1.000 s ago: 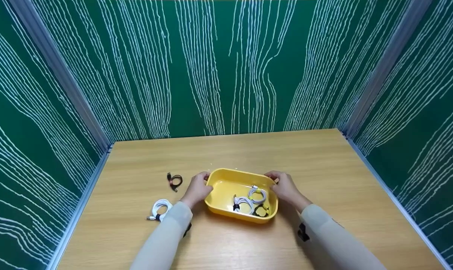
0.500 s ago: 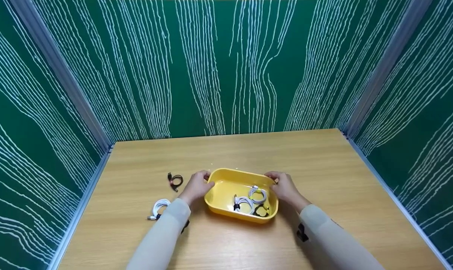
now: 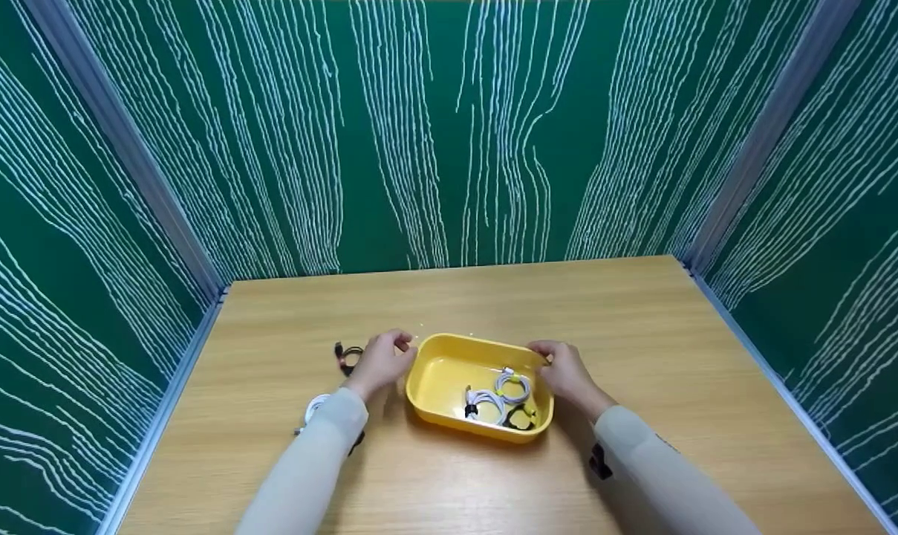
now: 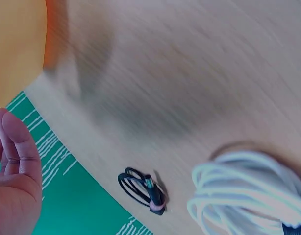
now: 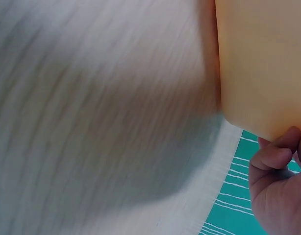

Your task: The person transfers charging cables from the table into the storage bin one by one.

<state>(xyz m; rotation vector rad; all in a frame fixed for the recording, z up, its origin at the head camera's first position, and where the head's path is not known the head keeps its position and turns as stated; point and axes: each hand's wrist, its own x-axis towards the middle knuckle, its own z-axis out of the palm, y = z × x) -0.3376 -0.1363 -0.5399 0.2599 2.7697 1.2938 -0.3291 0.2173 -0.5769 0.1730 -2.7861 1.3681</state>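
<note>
A yellow plastic bin [image 3: 441, 383] stands at the middle of the table. Inside, toward its right end, lie two coiled white cables [image 3: 523, 388] and a small black cable [image 3: 521, 425] with a yellow tie. My right hand [image 3: 565, 371] pinches the bin's right rim, thumb inside. At the left rim, my left hand [image 3: 382, 362] has its fingers loosely bent and grips nothing; in the left wrist view its fingertips are right at the bin's corner. Beside it lies a coiled black cable [image 4: 153, 193], partly covered by the hand in the head view.
A thick coiled white cable [image 4: 238, 186] with a black tie lies on the table [image 3: 270, 319] at the left, partly hidden by the left sleeve [image 3: 307, 461] in the head view. Green walls with white lines [image 3: 270, 148] enclose the back and sides.
My left hand has let go of the bin's left rim and shifted slightly left, now overlapping the black cable. The right hand and the bin stay almost in place.
</note>
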